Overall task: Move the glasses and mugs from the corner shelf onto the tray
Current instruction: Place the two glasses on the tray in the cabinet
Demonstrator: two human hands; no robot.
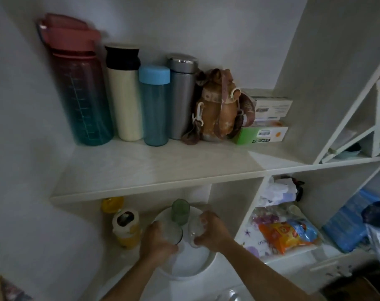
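Observation:
A round white tray [189, 268] lies on the lower surface under the shelf. At its back stands a green glass [180, 211], upright. My left hand [156, 242] is closed around a clear glass [174, 232] at the tray's left side. On the right side of the tray, my right hand [213, 232] grips another clear glass [195, 229]. Both glasses are low over the tray; I cannot tell whether they touch it.
The upper shelf [163, 166] holds several water bottles [80, 88], a brown child's flask [219, 109] and small boxes [265, 118]. Left of the tray stand a yellow jar [126, 227] and a yellow cup [112, 205]. Snack packets [289, 233] fill the right cubby.

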